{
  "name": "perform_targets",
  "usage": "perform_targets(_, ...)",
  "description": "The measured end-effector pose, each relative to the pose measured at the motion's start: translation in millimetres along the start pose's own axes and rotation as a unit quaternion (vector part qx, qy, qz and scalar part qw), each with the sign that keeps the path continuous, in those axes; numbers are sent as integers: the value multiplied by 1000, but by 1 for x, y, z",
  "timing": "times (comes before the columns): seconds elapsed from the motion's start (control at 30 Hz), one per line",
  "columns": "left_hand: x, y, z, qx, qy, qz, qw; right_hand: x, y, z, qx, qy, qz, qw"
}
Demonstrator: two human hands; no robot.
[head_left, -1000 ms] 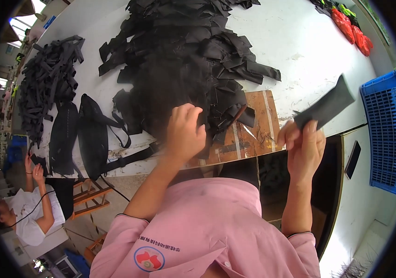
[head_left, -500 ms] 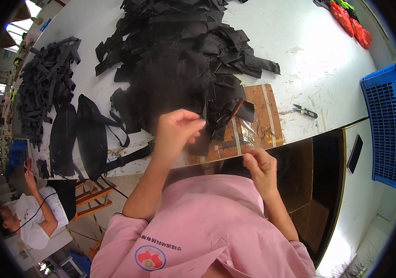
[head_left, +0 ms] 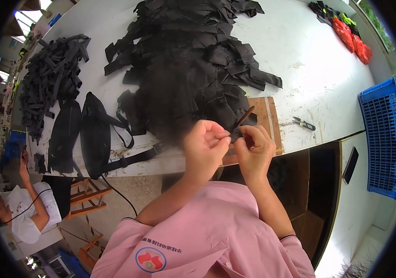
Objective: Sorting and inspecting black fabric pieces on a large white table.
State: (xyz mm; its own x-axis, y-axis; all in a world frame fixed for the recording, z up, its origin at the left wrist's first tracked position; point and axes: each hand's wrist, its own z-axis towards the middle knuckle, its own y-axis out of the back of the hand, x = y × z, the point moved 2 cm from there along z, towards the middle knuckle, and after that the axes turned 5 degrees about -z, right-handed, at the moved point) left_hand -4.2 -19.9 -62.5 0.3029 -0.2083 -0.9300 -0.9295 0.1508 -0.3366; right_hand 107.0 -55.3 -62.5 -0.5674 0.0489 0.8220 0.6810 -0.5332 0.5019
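My left hand [head_left: 205, 146] and my right hand [head_left: 255, 150] meet at the table's front edge, fingertips almost touching. Both are closed in a pinch; whatever is between the fingers is too small or hidden to name. Just beyond them lies a big heap of black fabric pieces [head_left: 179, 78], its near part blurred. A slim brown pointed tool [head_left: 246, 116] sticks up behind my right fingers. Under the heap's right edge a brown wooden board [head_left: 268, 111] shows, partly covered by my right hand.
On the left lie rolled dark strips [head_left: 52, 74] and black strapped pouches [head_left: 95, 134]. Thread snips [head_left: 304, 123] rest right of the board. Farther right are a blue crate [head_left: 383, 139], a phone [head_left: 351, 165] and red bags [head_left: 349, 39]. A co-worker [head_left: 31, 208] sits at left.
My hands have come together from apart: the left moved right and slightly nearer, the right moved up to the table edge. The whole view has shifted slightly.
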Motion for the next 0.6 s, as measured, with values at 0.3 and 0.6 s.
perform_targets(0.3, 6, 14, 2, 80, -14, 101, 992, -27, -3, -16, 249, -347, 521, 739)
perform_targets(0.6, -9, 11, -2, 173, 165, -200, 950, -26, -5, -19, 257, -321, 583, 701)
